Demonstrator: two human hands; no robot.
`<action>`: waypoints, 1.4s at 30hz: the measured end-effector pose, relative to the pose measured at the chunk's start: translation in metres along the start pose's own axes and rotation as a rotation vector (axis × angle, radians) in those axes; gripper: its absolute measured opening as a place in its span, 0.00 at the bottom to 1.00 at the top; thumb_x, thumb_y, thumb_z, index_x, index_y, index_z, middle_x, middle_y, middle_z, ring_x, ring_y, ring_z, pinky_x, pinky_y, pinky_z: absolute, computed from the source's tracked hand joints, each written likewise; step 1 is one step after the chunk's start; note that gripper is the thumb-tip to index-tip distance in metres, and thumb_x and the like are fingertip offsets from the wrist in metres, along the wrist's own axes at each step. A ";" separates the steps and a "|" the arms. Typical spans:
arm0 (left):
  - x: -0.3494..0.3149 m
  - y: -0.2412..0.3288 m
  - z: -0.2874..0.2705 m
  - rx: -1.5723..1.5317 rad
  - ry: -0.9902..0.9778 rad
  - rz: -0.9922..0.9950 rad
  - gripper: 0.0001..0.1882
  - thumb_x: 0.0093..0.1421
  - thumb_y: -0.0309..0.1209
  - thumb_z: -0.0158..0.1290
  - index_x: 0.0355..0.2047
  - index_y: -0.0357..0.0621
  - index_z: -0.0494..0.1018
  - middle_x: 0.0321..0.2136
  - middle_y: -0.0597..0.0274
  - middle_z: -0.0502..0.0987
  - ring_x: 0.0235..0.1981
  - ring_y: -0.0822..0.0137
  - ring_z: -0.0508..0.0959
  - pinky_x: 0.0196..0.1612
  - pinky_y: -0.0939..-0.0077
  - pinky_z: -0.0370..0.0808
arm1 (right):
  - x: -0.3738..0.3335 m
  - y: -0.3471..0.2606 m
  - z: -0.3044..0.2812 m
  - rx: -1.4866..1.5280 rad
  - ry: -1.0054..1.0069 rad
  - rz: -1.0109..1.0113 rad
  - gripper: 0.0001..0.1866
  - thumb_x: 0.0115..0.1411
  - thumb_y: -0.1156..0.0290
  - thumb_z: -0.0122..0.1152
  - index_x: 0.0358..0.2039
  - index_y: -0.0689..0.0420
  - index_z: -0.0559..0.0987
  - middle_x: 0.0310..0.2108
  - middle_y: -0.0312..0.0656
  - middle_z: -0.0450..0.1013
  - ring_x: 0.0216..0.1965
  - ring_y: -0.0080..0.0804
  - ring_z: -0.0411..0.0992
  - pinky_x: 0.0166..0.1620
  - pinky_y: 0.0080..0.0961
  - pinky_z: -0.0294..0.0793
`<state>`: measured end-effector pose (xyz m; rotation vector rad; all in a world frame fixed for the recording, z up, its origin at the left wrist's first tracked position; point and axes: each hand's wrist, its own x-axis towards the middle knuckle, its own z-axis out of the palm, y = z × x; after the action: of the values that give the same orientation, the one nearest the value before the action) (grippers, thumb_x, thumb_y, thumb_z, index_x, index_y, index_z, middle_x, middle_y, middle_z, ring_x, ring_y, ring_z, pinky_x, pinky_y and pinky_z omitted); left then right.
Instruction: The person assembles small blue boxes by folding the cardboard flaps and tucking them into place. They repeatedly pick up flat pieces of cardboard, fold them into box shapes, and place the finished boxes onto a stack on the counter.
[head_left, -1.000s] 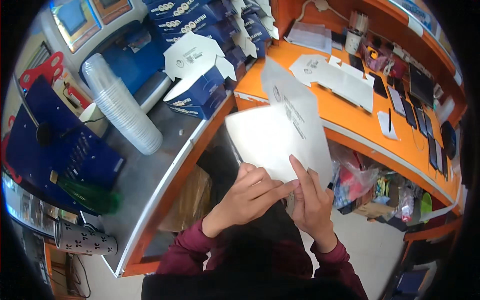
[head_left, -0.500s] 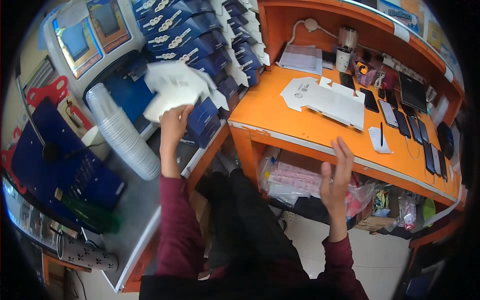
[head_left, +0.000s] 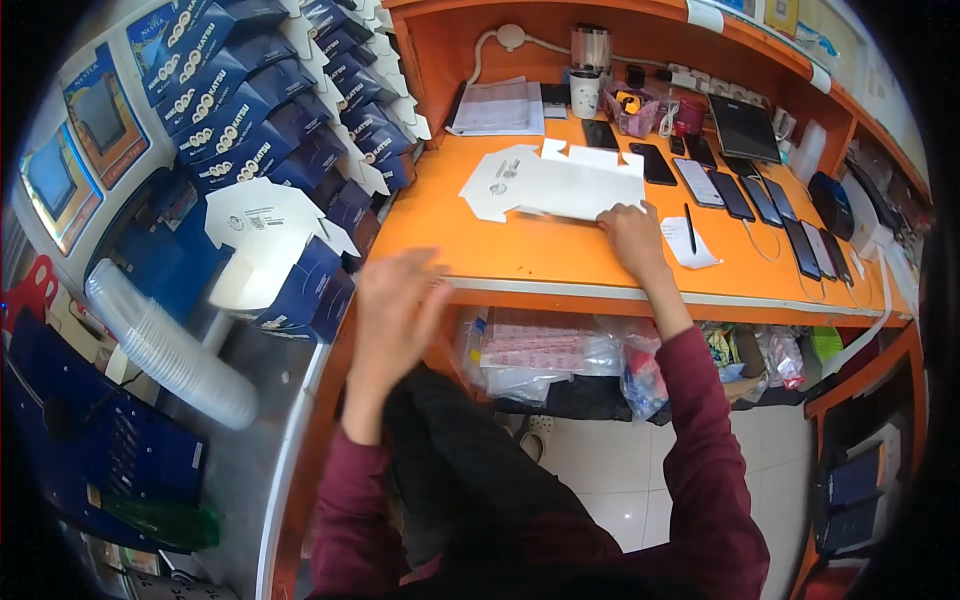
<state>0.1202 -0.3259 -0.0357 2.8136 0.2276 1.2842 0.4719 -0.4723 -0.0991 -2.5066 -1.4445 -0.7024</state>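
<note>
A flat white food-box blank [head_left: 570,185] with tabbed edges lies on the orange desk. My right hand [head_left: 632,242] has its fingers closed on the near right corner of this blank. Over the desk's front left corner hangs my left hand [head_left: 395,310], blurred by motion, fingers loosely stretched and nothing visible in them. Left of it stands a folded blue food box [head_left: 305,290] with a white inside, its printed lid raised, on the grey counter's edge.
Stacked blue boxes [head_left: 225,110] rise at the back left. Nested clear plastic cups [head_left: 175,345] lie along the grey counter [head_left: 250,465]. On the orange desk [head_left: 430,235] are several phones [head_left: 735,197], a pen [head_left: 690,228] on a paper slip, and papers [head_left: 497,108]. Plastic-wrapped packs [head_left: 550,345] fill the shelf below.
My left hand has let go of the folded box, now standing on the counter's edge, and moved right. My right hand has reached forward onto the flat blank. The view has turned right.
</note>
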 end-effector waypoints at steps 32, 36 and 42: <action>-0.227 0.121 0.032 -0.778 -0.841 -0.658 0.07 0.64 0.29 0.54 0.38 0.43 0.80 0.32 0.52 0.81 0.35 0.46 0.80 0.38 0.57 0.75 | -0.309 -0.166 -0.045 1.129 -0.356 0.086 0.09 0.50 0.80 0.71 0.33 0.59 0.83 0.32 0.42 0.76 0.39 0.42 0.75 0.42 0.32 0.74; -0.227 0.124 0.029 -0.670 -0.781 -0.534 0.07 0.63 0.29 0.54 0.39 0.44 0.81 0.34 0.53 0.82 0.38 0.47 0.80 0.40 0.56 0.75 | -0.305 -0.170 -0.040 1.086 -0.350 -0.011 0.06 0.51 0.78 0.71 0.30 0.60 0.81 0.32 0.42 0.76 0.38 0.42 0.74 0.39 0.33 0.74; -0.220 0.124 0.013 -0.629 -0.831 -0.618 0.10 0.61 0.30 0.59 0.41 0.41 0.80 0.37 0.49 0.82 0.40 0.47 0.80 0.43 0.57 0.75 | -0.288 -0.168 -0.042 1.018 -0.573 -0.067 0.08 0.56 0.69 0.69 0.29 0.56 0.77 0.27 0.40 0.74 0.32 0.45 0.74 0.38 0.38 0.73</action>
<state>0.0026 -0.4812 -0.1965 2.1916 0.4819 0.0050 0.1948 -0.6229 -0.2142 -1.8490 -1.4753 0.6809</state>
